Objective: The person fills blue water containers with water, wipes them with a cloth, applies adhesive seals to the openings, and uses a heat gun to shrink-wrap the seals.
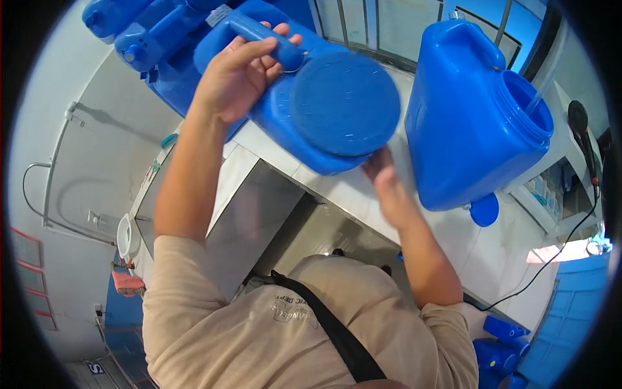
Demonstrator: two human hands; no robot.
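Note:
A blue plastic water jug [286, 129] leans over the white tiled counter, its wide round screw lid [346, 103] facing me. My left hand [243, 73] wraps around the jug's moulded handle [250, 28], with the thumb across the front and fingertips showing beyond it. At the lid's lower edge is my right hand [386, 182], blurred, its fingers partly hidden by the jug. To the right stands a second blue jug [452, 126], its wide mouth uncovered and a clear tube [539, 95] reaching into it. A small blue lid [484, 210] lies beside its base.
Several more blue jugs [150, 44] crowd the back left. A black heat gun or dryer-like tool [580, 126] hangs at right, its cord [549, 272] crossing the counter. Behind are barred windows [408, 26]; a white shelf unit [549, 194] stands right. More jugs [500, 352] sit lower right.

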